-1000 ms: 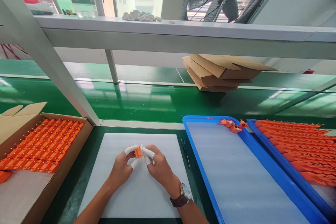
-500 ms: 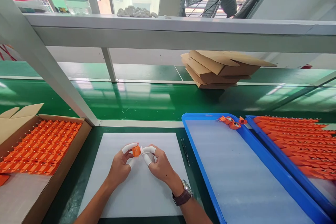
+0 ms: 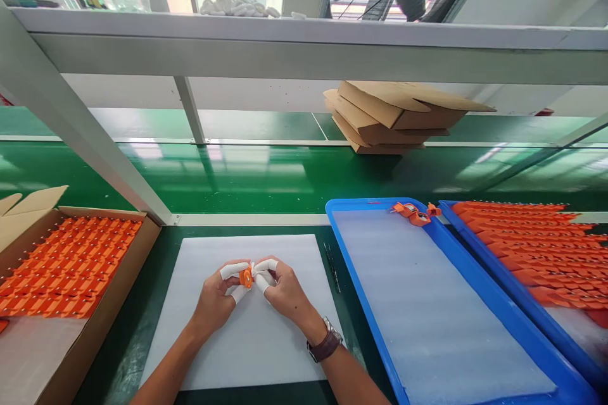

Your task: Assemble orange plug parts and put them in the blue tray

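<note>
My left hand (image 3: 217, 300), with white finger covers on its thumb and forefinger, pinches a small orange part (image 3: 246, 277) above the white sheet (image 3: 237, 342). My right hand (image 3: 287, 294) wears similar covers and is closed at the part's right side. Something white shows at its fingertips, perhaps a bit of cloth, but I cannot make out what it is. To the right of the sheet lies a thin dark tool like tweezers (image 3: 332, 266).
On the left stands a cardboard box (image 3: 118, 272) with rows of orange parts (image 3: 71, 266). At right, a blue tray (image 3: 365, 310) has a few orange pieces (image 3: 415, 213) in its far corner; another blue tray (image 3: 527, 310) holds many. Folded cartons (image 3: 384, 120) lie behind the metal frame (image 3: 285, 54).
The orange part has turned a little in my left fingers. My right fingertips have come up against its side. The whole view has shifted slightly.
</note>
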{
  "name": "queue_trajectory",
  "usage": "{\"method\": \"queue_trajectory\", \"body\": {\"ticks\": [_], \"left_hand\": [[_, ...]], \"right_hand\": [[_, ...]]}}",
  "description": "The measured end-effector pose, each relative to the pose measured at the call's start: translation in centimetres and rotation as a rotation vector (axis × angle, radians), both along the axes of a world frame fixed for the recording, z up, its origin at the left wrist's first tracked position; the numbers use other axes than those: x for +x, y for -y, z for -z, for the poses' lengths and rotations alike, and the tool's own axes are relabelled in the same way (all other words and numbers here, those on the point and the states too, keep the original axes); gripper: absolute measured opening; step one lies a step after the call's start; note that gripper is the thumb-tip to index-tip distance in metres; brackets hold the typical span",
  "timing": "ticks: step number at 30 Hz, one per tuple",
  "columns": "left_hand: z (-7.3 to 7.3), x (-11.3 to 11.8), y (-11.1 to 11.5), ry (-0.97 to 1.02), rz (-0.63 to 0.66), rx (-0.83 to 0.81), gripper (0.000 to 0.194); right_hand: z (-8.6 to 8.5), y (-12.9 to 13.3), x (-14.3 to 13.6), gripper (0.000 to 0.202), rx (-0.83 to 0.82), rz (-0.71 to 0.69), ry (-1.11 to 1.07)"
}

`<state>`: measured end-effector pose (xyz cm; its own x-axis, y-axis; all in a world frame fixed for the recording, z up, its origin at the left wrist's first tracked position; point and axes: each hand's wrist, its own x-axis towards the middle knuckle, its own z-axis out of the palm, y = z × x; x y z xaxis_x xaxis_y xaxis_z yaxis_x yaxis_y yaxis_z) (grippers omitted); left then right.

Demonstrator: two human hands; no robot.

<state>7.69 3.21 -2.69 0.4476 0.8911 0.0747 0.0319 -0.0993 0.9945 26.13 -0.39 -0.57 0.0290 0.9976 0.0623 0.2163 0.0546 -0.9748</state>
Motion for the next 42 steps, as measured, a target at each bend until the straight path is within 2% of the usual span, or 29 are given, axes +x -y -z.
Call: {"method": "queue_trajectory", "body": {"ticks": [5, 11, 15, 19, 27, 34, 42], "left_hand": [[-0.4, 0.2, 0.0, -0.023, -0.006, -0.01, 0.033], [-0.4, 0.1, 0.0, -0.01, -0.037, -0.001, 0.03], [-0.2, 0.2, 0.1, -0.001, -0.018, 0.009, 0.033], [0.0, 0.3, 0.2, 0.003, -0.005, 0.019, 0.037], [0.6, 0.1, 0.2, -0.048, 0.034, 0.086, 0.034], [1.0, 0.2, 0.1, -0.031, 0.007, 0.005, 0.028], [0.8, 0.2, -0.1, -0.039, -0.002, -0.036, 0.027]], "right_hand": [[0.5, -0.4, 0.8, 0.034, -0.015, 0.147, -0.065], [-0.1, -0.5, 1.1, 0.025, -0.171, 0.007, -0.27], [-0.5, -0.2, 0.4, 0.018, -0.082, 0.038, -0.106], [-0.1, -0.1, 0.2, 0.022, -0.014, 0.055, 0.016], [0.2, -0.1, 0.3, 0.026, -0.054, 0.01, 0.055], [0.6, -0.3, 0.7, 0.029, -0.177, -0.029, 0.001], [0.7, -0.3, 0.7, 0.032, -0.161, -0.022, -0.016]]}}
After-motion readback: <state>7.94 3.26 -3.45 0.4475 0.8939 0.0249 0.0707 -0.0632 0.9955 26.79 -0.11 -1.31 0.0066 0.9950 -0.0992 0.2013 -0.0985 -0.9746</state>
